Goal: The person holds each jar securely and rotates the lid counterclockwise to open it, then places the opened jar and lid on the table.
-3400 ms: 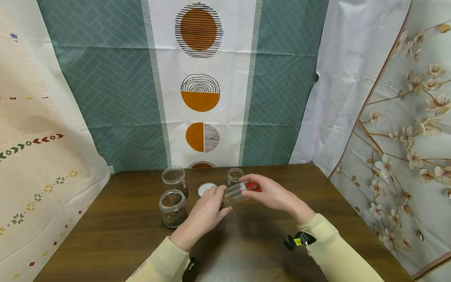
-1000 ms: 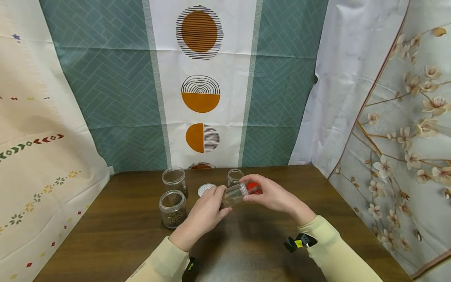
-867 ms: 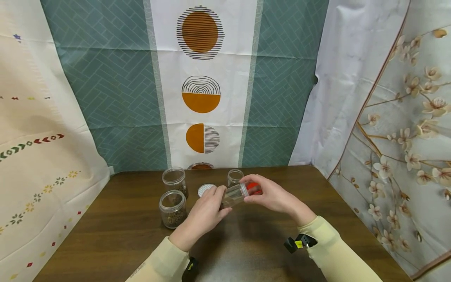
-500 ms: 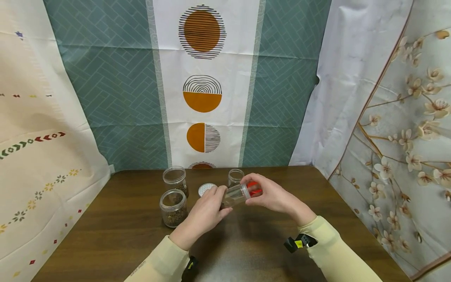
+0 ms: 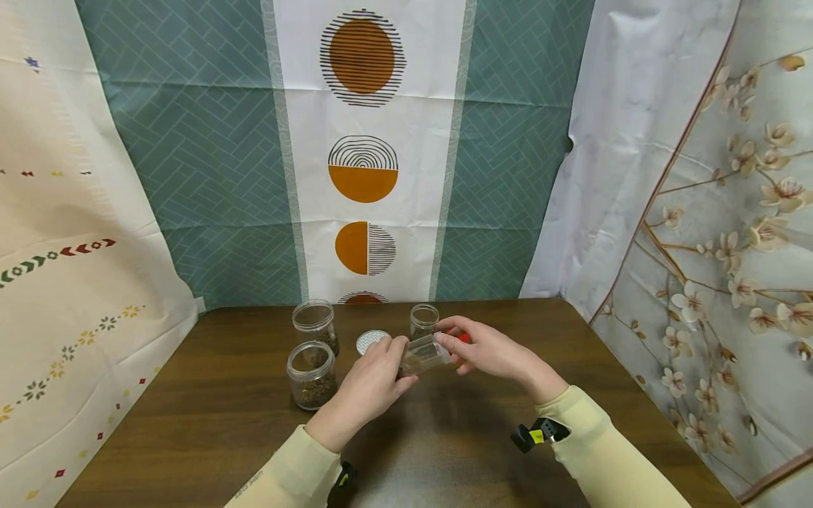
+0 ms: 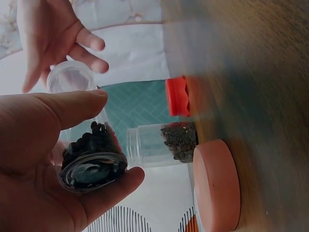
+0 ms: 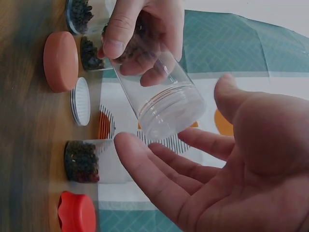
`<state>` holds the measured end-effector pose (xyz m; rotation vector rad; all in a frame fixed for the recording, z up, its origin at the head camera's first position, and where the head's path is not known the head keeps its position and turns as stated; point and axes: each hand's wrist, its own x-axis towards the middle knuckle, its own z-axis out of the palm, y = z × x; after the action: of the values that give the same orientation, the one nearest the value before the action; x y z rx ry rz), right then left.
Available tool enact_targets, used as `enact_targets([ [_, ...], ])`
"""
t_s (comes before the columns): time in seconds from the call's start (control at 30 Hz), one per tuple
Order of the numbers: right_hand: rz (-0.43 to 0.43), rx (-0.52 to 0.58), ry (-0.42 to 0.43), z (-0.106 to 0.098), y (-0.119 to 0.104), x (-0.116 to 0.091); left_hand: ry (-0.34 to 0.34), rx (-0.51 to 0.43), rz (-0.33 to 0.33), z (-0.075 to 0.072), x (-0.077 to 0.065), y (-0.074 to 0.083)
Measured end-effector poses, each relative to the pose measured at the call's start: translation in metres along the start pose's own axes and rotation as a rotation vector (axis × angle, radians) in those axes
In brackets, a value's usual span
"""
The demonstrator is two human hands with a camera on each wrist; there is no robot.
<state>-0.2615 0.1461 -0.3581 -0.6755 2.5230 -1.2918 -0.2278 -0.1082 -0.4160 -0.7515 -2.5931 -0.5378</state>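
My left hand grips a clear jar round its base and holds it tilted above the table, its far end towards the right hand. Dark beans lie at the jar's bottom, as the left wrist view shows. A translucent whitish cap covers the other end. Around that end my right hand is spread, thumb and fingers apart; in the right wrist view its fingers are close to the cap with a gap. A red scalloped lid sits on the table behind the right hand.
Two wide jars with dark contents stand uncovered at the left. A smaller jar of dark beans stands behind the hands. A white ridged lid and a salmon-coloured round lid are on the wooden table. Patterned cloths hang around it.
The right hand, earlier with thumb and fingers closed round the jar's capped end, has loosened and spread its fingers, its thumb now higher. The left hand and jar stay almost in place.
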Motion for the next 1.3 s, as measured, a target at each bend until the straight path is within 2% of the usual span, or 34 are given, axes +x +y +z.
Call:
enact_targets([
  [0.2,-0.01,0.008,-0.026,0.0014,0.0024,0.0013,0.005,0.004,0.013,0.0012,-0.0002,0.0004],
  [0.5,-0.081,-0.071,-0.018,0.0008,0.0031,-0.0017,-0.02,0.002,0.001,0.0005,0.0,-0.0007],
  [0.87,-0.124,-0.049,-0.031,0.0014,0.0066,-0.0034,-0.067,-0.054,-0.031,-0.0014,0.0007,-0.0007],
  [1.3,-0.162,-0.138,0.015,0.0033,0.0054,-0.0049,-0.093,-0.074,-0.044,-0.0033,0.0005,-0.0001],
])
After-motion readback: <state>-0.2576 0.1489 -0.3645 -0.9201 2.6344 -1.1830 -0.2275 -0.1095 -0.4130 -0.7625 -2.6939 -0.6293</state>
